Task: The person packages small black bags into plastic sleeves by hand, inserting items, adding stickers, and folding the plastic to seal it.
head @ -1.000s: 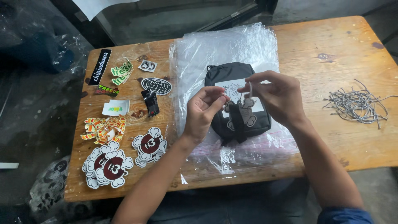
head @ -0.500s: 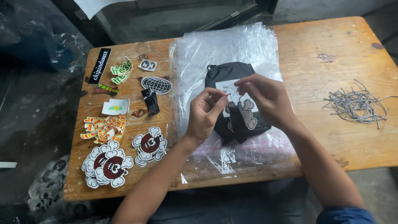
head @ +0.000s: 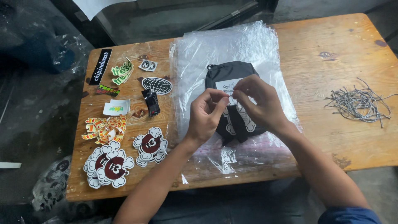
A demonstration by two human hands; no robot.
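A folded black garment [head: 230, 71] with white cartoon prints lies on a stack of clear plastic bags [head: 232, 43] in the middle of the wooden table [head: 331, 41]. A white paper tag [head: 225, 85] rests on the garment. My left hand [head: 206, 116] and my right hand [head: 260, 104] meet just above the tag. The fingertips of both pinch a thin grey cord [head: 228, 91] at the tag. My right hand covers the middle of the garment, so how the cord joins the tag is hidden.
A loose pile of grey cords [head: 360, 103] lies at the right. Stickers cover the left side: red-and-white cloud shapes [head: 108, 165], an orange heap [head: 103, 128], an oval globe [head: 156, 85], green ones [head: 123, 72]. A small black lighter-like object [head: 151, 103] lies among them.
My right hand has moved left and down toward my left hand. Both hands now meet fingertip to fingertip over the white tag. The garment and stickers have not moved.
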